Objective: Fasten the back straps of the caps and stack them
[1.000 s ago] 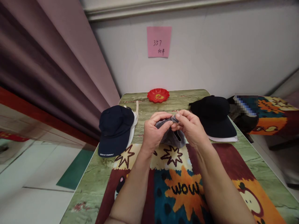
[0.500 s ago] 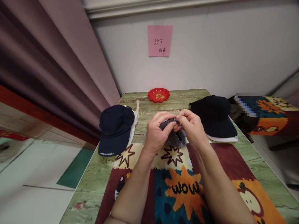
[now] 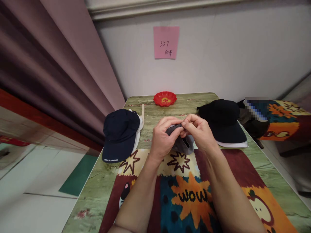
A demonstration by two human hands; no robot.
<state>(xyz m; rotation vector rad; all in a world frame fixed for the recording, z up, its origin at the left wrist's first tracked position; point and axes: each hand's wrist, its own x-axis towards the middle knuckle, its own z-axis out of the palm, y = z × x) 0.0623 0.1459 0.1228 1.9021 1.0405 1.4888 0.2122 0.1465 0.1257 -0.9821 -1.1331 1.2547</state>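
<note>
A grey cap [image 3: 184, 145] is held above the back edge of the patterned mat, its strap end raised between both hands. My left hand [image 3: 164, 136] pinches the dark grey strap between thumb and fingers. Close against it, my right hand [image 3: 199, 132] pinches the strap's end with thumb and forefinger. The fingertips hide the buckle area. A navy cap [image 3: 121, 129] lies on top of a white one at the left. To the right, a black cap [image 3: 222, 118] rests over another with a pale brim [image 3: 233, 144].
A red scalloped dish [image 3: 165, 98] stands at the back of the green table [image 3: 89, 194]. The colourful mat [image 3: 191, 194] covers the front middle. A pink note [image 3: 166, 42] is on the wall. Another patterned surface [image 3: 283, 124] is at the right.
My right thumb and forefinger have shifted slightly left over the strap's end, covering the small metallic part that showed before. The caps at both sides have not moved.
</note>
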